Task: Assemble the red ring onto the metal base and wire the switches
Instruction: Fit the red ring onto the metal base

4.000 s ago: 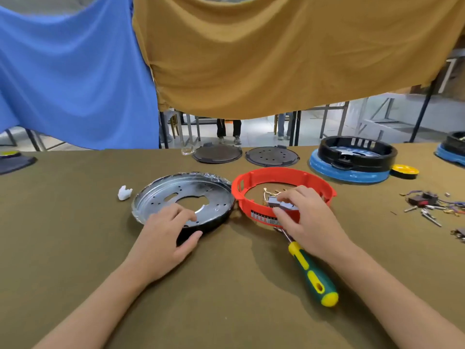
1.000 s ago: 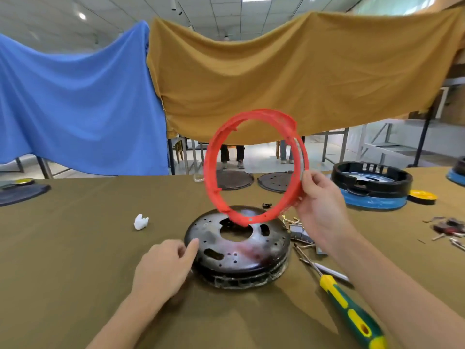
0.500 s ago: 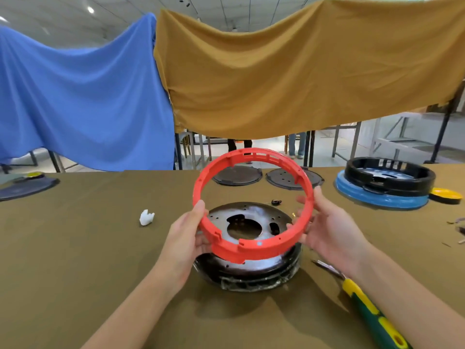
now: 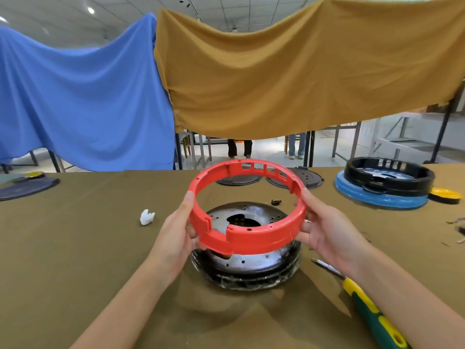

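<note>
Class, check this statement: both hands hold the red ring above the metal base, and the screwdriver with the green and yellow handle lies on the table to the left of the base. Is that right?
Not quite. The head view shows the screwdriver to the right of the metal base, by the right hand. The rest holds: that hand and the left hand hold the red ring above the base.

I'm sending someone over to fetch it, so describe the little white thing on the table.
On the olive-brown table, look left of the metal base under the red ring. The small white piece lies alone on the cloth, the only white item there.
</note>
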The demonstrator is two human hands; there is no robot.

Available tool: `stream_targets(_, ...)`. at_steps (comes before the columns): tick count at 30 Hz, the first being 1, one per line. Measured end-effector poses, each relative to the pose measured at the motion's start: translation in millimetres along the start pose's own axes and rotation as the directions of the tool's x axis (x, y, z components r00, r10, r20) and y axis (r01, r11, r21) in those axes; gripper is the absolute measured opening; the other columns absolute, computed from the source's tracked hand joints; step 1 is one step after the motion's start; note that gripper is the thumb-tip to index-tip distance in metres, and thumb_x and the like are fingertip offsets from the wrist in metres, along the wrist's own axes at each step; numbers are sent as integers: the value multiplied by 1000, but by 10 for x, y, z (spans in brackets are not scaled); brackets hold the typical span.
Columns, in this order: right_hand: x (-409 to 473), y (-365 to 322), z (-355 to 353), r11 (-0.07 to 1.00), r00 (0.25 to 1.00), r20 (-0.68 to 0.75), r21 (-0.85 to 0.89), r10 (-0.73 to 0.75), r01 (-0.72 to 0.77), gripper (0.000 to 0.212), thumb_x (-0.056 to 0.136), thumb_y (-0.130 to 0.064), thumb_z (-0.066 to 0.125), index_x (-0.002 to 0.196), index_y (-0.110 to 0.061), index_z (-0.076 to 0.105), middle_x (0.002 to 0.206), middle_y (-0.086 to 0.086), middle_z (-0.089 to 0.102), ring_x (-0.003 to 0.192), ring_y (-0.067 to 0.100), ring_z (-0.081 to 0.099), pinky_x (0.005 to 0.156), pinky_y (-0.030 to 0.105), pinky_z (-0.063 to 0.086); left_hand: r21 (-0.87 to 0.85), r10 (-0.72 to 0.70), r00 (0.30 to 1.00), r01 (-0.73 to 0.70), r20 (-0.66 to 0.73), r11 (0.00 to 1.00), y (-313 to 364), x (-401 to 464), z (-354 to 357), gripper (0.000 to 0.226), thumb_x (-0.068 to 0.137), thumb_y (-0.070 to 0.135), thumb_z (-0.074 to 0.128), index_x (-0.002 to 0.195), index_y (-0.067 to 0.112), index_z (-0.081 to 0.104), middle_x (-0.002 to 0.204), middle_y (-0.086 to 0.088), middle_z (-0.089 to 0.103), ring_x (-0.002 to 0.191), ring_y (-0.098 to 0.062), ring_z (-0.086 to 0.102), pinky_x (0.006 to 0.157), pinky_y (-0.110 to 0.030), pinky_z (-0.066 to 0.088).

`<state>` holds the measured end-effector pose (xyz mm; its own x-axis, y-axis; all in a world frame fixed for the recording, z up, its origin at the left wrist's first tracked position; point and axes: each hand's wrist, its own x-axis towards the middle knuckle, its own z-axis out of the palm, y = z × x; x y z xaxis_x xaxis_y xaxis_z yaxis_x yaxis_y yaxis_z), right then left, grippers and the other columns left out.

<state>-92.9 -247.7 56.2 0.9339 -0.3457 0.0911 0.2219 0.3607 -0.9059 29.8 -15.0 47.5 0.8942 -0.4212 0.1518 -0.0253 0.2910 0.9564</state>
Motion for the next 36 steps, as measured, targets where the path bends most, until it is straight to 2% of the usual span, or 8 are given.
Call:
stream_targets(5, 3, 1, -6, 998, 1000, -20, -56, -8, 7, 25, 94, -39, 59, 94, -14, 60, 65, 3, 54, 83, 31, 74, 72, 38, 61, 110, 4, 999, -8, 32, 994, -16, 18, -75, 46, 82, 71, 55, 82, 25, 59, 68, 1, 62, 59, -19, 57, 46, -25, 44)
stream_targets(10, -11, -5, -32, 978, 998, -57, -208, -8, -4, 29, 96, -46, 55, 100, -19, 65, 71, 5, 58, 85, 29, 74, 75, 40, 61, 319, 95, 995, -85, -17, 944, -61, 52, -108, 51, 78, 76, 43, 57, 34, 63, 61, 2, 56, 54, -11, 47, 52, -23, 39)
stream_targets(14, -66, 9, -21, 771, 975, -64, -624, -213, 127, 39, 93, -60, 43, 103, -27, 62, 71, 2, 57, 61, 9, 61, 58, 21, 52, 413, 127, 989, -87, -72, 907, -95, 94, -148, 59, 87, 76, 38, 53, 31, 57, 59, 12, 57, 57, -6, 52, 67, -30, 42)
stream_targets(17, -87, 36, -1, 622, 952, 9, -756, -306, 207, 61, 86, -68, 36, 126, -27, 57, 62, -21, 59, 56, -6, 55, 54, 16, 43, 406, 157, 981, -98, -117, 909, -117, 133, -190, 58, 101, 58, 37, 53, 28, 50, 55, 15, 56, 54, 3, 57, 69, -30, 43)
stream_targets(20, -112, 57, 19, 562, 953, 68, -794, -295, 231, 68, 83, -72, 34, 135, -32, 50, 69, -35, 60, 66, -13, 57, 66, 19, 40, 444, 175, 975, -97, -138, 891, -138, 156, -235, 52, 104, 46, 39, 62, 17, 45, 53, 12, 49, 50, 4, 55, 65, -28, 40)
stream_targets(27, -108, 54, -13, 553, 951, 96, -794, -295, 251, 68, 81, -74, 34, 136, -36, 47, 77, -30, 65, 73, -10, 60, 73, 25, 47, 452, 158, 977, -78, -142, 888, -202, 193, -289, 44, 101, 46, 43, 68, 17, 45, 63, 5, 45, 58, -7, 50, 66, -29, 41)
stream_targets(33, -71, 94, -66, 516, 945, 72, -823, -320, 237, 53, 86, -73, 37, 129, -43, 46, 88, -6, 73, 86, 5, 68, 84, 36, 57, 367, 51, 990, 2, -135, 930, -264, 224, -306, 42, 93, 57, 44, 76, 19, 50, 66, 4, 53, 72, -20, 53, 74, -34, 43)
stream_targets(36, -60, 99, -82, 486, 929, 52, -840, -367, 239, 53, 86, -74, 34, 125, -42, 48, 85, -6, 72, 84, 2, 66, 81, 33, 56, 349, 1, 993, 41, -120, 936, -296, 259, -335, 53, 81, 66, 46, 78, 14, 53, 90, -10, 64, 98, -33, 63, 103, -43, 44)
